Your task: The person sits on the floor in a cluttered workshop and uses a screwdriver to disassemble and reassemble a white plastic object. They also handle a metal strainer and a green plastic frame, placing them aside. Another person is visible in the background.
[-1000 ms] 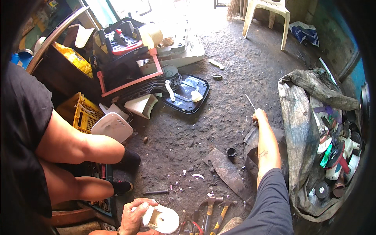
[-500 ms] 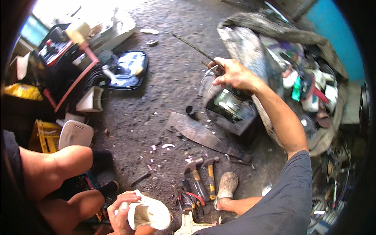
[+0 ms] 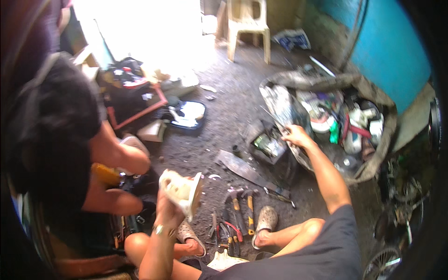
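My left hand [image 3: 169, 212], a watch or bracelet on its wrist, grips a cream-white hollow plastic part [image 3: 179, 189] raised above my knee. To the right, my right arm reaches out over a dark open box [image 3: 267, 145] that has pale greenish contents. The fingers of my right hand [image 3: 298, 136] are closed round a thin metal rod [image 3: 276, 119], which points up and left. Blur hides whether other thin pieces are with it. Beside that hand lies a large sack [image 3: 388, 154], rolled open and filled with mixed plastic scraps.
Hammers [image 3: 250, 212] and pliers [image 3: 238, 231] lie between my feet. A flat curved metal strip [image 3: 252, 173] rests beyond them. At left another person [image 3: 56, 135] sits close by, near a red-edged frame and a blue-black tray [image 3: 189, 114]. A plastic chair [image 3: 248, 23] stands far off.
My view has tilted up, bringing the chair in. The left hand has raised and turned the cream plastic part. My right hand has shifted rightward toward the sack, still gripping the rod.
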`<action>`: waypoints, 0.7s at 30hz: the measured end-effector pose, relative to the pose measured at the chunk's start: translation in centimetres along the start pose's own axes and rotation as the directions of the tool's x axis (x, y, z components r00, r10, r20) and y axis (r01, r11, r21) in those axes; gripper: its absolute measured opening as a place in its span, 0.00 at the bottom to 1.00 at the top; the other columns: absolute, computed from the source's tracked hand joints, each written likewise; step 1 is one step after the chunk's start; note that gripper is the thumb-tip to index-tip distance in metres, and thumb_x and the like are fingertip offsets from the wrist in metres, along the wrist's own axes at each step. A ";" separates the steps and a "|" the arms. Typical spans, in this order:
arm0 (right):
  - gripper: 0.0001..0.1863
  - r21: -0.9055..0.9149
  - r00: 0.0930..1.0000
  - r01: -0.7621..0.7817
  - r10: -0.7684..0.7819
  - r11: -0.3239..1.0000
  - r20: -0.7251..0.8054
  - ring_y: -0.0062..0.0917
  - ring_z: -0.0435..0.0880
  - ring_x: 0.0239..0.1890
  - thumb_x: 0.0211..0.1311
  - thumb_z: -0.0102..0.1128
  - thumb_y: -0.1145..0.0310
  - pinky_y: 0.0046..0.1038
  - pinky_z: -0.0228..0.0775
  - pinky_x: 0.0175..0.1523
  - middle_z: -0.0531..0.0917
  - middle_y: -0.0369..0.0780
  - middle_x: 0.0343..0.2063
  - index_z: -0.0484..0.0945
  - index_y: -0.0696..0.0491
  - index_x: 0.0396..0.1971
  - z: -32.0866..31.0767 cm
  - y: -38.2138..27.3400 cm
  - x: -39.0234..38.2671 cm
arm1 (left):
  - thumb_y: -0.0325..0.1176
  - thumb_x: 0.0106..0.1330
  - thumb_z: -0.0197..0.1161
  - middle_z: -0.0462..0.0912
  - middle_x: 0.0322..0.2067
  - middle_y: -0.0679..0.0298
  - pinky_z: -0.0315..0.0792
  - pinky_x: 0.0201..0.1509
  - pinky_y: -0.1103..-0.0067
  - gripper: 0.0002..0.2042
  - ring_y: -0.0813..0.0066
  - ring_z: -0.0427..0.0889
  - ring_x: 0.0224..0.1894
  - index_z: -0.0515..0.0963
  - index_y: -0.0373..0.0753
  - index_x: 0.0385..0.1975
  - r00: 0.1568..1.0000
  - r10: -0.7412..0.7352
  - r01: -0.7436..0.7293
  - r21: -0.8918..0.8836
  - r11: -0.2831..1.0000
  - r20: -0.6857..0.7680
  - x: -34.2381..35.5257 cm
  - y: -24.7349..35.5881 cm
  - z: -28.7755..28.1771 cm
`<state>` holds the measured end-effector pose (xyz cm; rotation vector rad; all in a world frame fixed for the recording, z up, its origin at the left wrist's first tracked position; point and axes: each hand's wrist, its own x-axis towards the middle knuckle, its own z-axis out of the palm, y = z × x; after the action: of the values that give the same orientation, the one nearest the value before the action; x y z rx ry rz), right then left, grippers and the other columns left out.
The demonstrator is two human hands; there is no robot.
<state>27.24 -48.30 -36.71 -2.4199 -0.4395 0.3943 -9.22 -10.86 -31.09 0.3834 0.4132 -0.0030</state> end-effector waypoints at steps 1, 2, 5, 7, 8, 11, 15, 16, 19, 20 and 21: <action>0.24 0.097 0.998 -0.040 0.035 0.994 0.057 0.20 0.81 0.17 0.56 0.72 0.69 0.27 0.72 0.18 0.86 0.41 0.27 0.80 0.56 0.54 -1.5 -4.2 -2.0 | 0.65 0.71 0.52 0.83 0.52 0.52 0.81 0.55 0.60 0.35 0.54 0.86 0.48 0.75 0.36 0.58 0.999 0.035 -0.036 -0.038 0.999 -0.034 0.4 0.2 -0.3; 0.28 0.160 0.998 -0.041 0.033 0.986 0.055 0.21 0.83 0.21 0.57 0.71 0.70 0.26 0.75 0.23 0.84 0.40 0.28 0.76 0.56 0.59 -4.5 -6.7 -6.1 | 0.67 0.69 0.51 0.82 0.55 0.53 0.80 0.57 0.56 0.37 0.54 0.84 0.52 0.74 0.38 0.63 0.955 -0.037 0.043 -0.014 0.999 0.295 0.6 0.4 1.0; 0.38 0.333 0.976 0.152 -0.196 0.930 0.099 0.21 0.84 0.27 0.58 0.74 0.62 0.28 0.76 0.28 0.83 0.40 0.29 0.67 0.54 0.66 -3.7 -6.7 -13.7 | 0.67 0.71 0.48 0.82 0.56 0.55 0.80 0.55 0.51 0.36 0.51 0.84 0.53 0.72 0.41 0.65 0.923 0.047 0.016 -0.160 0.987 0.381 -1.2 1.5 4.7; 0.25 0.198 0.966 -0.136 0.086 0.971 0.242 0.20 0.81 0.23 0.60 0.74 0.55 0.28 0.71 0.21 0.81 0.38 0.26 0.73 0.54 0.48 -0.4 -7.8 -20.3 | 0.67 0.72 0.46 0.82 0.54 0.56 0.82 0.50 0.49 0.35 0.47 0.84 0.52 0.73 0.43 0.64 0.893 0.065 -0.039 -0.069 0.997 0.445 -2.6 3.2 5.4; 0.27 0.187 0.945 -0.189 0.127 0.964 0.301 0.20 0.78 0.19 0.59 0.75 0.53 0.28 0.71 0.21 0.79 0.36 0.24 0.73 0.54 0.47 0.2 -8.3 -23.2 | 0.68 0.72 0.44 0.82 0.54 0.56 0.83 0.46 0.48 0.36 0.46 0.84 0.52 0.73 0.44 0.64 0.841 0.037 -0.056 0.019 0.998 0.540 -2.9 3.8 5.3; 0.28 0.287 0.987 -0.127 0.091 0.950 0.135 0.17 0.74 0.19 0.63 0.71 0.60 0.25 0.70 0.22 0.78 0.36 0.26 0.71 0.56 0.57 0.9 -12.2 -29.4 | 0.69 0.71 0.44 0.82 0.52 0.52 0.82 0.52 0.51 0.38 0.50 0.84 0.52 0.72 0.41 0.64 0.859 0.054 -0.108 0.077 0.991 0.509 -2.6 5.3 5.6; 0.39 0.640 0.982 0.187 -0.155 0.746 -0.105 0.13 0.71 0.20 0.66 0.67 0.67 0.20 0.68 0.25 0.79 0.35 0.31 0.60 0.54 0.74 -0.2 -22.2 -35.4 | 0.63 0.73 0.49 0.82 0.53 0.48 0.77 0.62 0.53 0.33 0.54 0.83 0.55 0.75 0.39 0.61 0.795 0.143 -0.214 0.051 0.976 0.589 -1.1 8.5 4.3; 0.38 0.659 0.980 0.193 -0.179 0.727 -0.089 0.12 0.71 0.21 0.66 0.67 0.68 0.20 0.68 0.26 0.79 0.35 0.31 0.62 0.53 0.74 -0.6 -24.5 -36.6 | 0.62 0.73 0.50 0.82 0.53 0.47 0.77 0.63 0.53 0.32 0.53 0.83 0.56 0.76 0.39 0.60 0.781 0.141 -0.206 0.038 0.978 0.608 -1.0 9.8 3.3; 0.32 0.446 0.919 0.393 -0.355 0.804 -0.170 0.19 0.82 0.38 0.63 0.69 0.72 0.24 0.76 0.44 0.86 0.42 0.42 0.72 0.53 0.68 0.7 -24.8 -38.0 | 0.58 0.70 0.58 0.82 0.53 0.47 0.76 0.64 0.49 0.29 0.47 0.82 0.57 0.77 0.41 0.60 0.777 0.184 -0.185 -0.062 0.981 0.602 0.7 9.6 3.2; 0.31 0.404 0.854 0.520 -0.477 0.753 -0.209 0.23 0.86 0.47 0.60 0.71 0.74 0.27 0.77 0.53 0.88 0.45 0.48 0.75 0.54 0.65 1.2 -24.7 -38.1 | 0.58 0.69 0.59 0.82 0.53 0.47 0.75 0.64 0.48 0.29 0.46 0.82 0.57 0.77 0.41 0.60 0.788 0.208 -0.199 -0.079 0.977 0.580 0.7 8.9 3.1; 0.30 0.369 0.845 0.533 -0.505 0.761 -0.179 0.23 0.86 0.47 0.60 0.71 0.75 0.27 0.78 0.53 0.88 0.46 0.46 0.76 0.55 0.64 1.6 -24.8 -37.7 | 0.59 0.73 0.51 0.83 0.51 0.51 0.78 0.59 0.46 0.29 0.48 0.85 0.51 0.77 0.39 0.58 0.843 0.265 -0.263 -0.071 0.962 0.469 1.0 8.7 3.3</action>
<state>-12.56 -44.34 -15.74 -1.7988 -0.8789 0.1313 -6.34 -3.88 -25.48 0.4186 -0.1312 0.1709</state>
